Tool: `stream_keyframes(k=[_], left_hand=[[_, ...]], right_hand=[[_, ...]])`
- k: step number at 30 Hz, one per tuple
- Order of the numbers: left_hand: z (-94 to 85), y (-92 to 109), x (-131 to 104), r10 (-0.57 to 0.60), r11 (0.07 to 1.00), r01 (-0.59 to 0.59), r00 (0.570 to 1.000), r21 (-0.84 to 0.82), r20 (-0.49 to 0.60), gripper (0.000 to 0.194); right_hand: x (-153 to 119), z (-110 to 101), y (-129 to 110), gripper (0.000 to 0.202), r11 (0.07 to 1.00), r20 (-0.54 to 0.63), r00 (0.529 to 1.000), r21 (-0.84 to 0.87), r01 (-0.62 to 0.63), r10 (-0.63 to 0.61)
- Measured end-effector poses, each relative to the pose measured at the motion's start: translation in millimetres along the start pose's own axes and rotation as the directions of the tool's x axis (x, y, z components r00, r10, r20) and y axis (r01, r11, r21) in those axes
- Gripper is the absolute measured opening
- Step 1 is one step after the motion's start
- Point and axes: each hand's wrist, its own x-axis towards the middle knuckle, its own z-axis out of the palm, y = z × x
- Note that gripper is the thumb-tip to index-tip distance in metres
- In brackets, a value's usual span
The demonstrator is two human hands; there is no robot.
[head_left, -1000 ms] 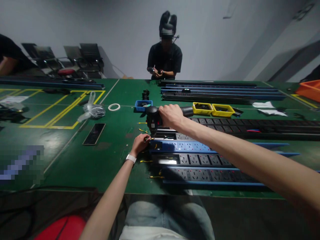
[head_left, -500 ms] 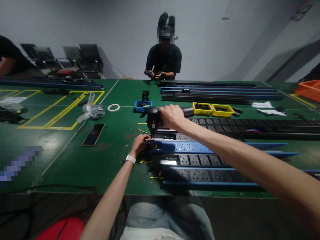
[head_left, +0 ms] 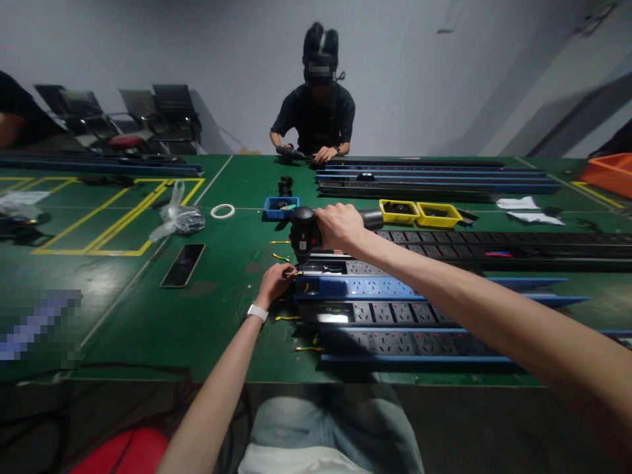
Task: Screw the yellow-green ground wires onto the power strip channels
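My right hand (head_left: pixel 340 225) is wrapped round the grip of a black cordless drill (head_left: pixel 303 236), its nose pointing down at the left end of a power strip. Just below that nose, my left hand (head_left: pixel 275 283) has its fingertips pinched on what looks like a yellow-green wire, mostly hidden by the fingers. Beside the hand lies a blue-cased power strip (head_left: pixel 355 288). Nearer to me are a black socket strip (head_left: pixel 390 315) and another with a blue edge (head_left: pixel 395 342). A loose yellow-green wire (head_left: pixel 287 318) sticks out from a strip end.
Past the drill stand a blue bin (head_left: pixel 281 208) and two yellow bins (head_left: pixel 438 214) with small dark parts. Leftward lie a phone (head_left: pixel 182 266), a tape roll (head_left: pixel 222 211) and a plastic bag (head_left: pixel 178 216). Across the green table a co-worker (head_left: pixel 316 118) holds a tool beside more strips.
My hands and the drill stay almost in place. The co-worker has leaned lower, with the tool and hands now down at the strips on the table's far edge.
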Motion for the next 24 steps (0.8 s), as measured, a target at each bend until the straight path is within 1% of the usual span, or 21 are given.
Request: stream_keyframes(k=[5,17,24], left_hand=[[-0.1,0.1,0.2,0.004,1.0,-0.004,1.0,0.001,0.002,0.028],[0.1,-0.4,-0.4,0.005,1.0,-0.005,1.0,-0.015,-0.006,0.028],[0.5,-1.1,-0.8,0.021,1.0,-0.021,1.0,-0.015,-0.014,0.027]], right_hand=[[0.3,-1.4,-0.6,0.032,1.0,0.009,1.0,0.005,-0.002,0.002],[-1.0,-3.4,-2.6,0.025,1.0,-0.002,1.0,0.009,-0.001,0.001],[0.1,-3.3,-2.8,0.026,1.0,-0.003,1.0,0.014,0.007,-0.007]])
